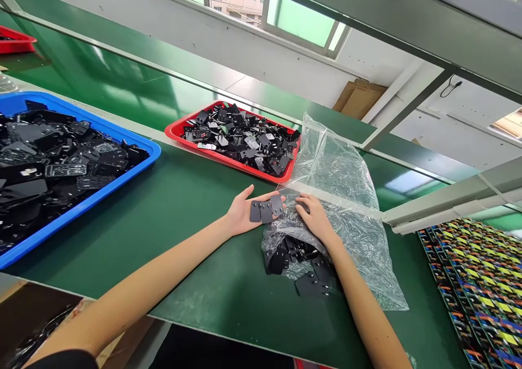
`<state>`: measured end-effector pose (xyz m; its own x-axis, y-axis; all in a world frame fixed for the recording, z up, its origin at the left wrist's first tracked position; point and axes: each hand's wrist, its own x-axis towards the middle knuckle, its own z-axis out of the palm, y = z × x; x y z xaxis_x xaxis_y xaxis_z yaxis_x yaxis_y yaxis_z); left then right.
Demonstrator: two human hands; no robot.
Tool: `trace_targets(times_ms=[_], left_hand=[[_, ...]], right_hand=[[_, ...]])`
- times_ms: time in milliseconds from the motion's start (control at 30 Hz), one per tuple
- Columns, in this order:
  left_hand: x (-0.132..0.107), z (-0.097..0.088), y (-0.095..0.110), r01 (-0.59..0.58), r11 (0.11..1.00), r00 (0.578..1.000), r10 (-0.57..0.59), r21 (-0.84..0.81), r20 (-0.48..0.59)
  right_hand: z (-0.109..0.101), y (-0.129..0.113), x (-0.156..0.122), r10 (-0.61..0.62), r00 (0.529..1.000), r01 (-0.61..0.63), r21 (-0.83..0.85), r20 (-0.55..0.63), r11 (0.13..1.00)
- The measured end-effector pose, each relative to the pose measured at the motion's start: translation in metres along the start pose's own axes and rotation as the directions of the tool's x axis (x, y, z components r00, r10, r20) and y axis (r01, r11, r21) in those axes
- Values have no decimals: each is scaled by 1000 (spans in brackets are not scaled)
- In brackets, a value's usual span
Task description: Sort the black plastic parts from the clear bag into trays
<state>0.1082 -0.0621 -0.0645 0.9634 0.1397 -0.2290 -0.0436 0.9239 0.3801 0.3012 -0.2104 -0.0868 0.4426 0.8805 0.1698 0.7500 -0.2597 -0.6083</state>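
Smooth green tabletop, and L forearm stretches up from lower left, bare L hand palm up, thumb spread, w/ three small flat dark-grey rectangular pcs lying loose across palm & fingers, grip unclosed. R forearm angles in from lower right, bare R hand palm down, fingers bent over crinkled clear plastic bag, can't tell if they're pinching anything. Flat black pcs spill from bag's mouth, just beside R forearm.
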Motion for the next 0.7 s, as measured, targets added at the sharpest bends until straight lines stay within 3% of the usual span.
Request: trace_targets(times_ms=[567, 700], left_hand=[[1, -3, -2, 9, 1000, 999, -9, 7, 39], [0, -3, -3, 9, 1000, 999, -9, -1, 41]], right_hand=[[-2, -4, -4, -117, 992, 116, -14, -45, 993], [-6, -11, -12, -307, 946, 299, -81, -101, 951]])
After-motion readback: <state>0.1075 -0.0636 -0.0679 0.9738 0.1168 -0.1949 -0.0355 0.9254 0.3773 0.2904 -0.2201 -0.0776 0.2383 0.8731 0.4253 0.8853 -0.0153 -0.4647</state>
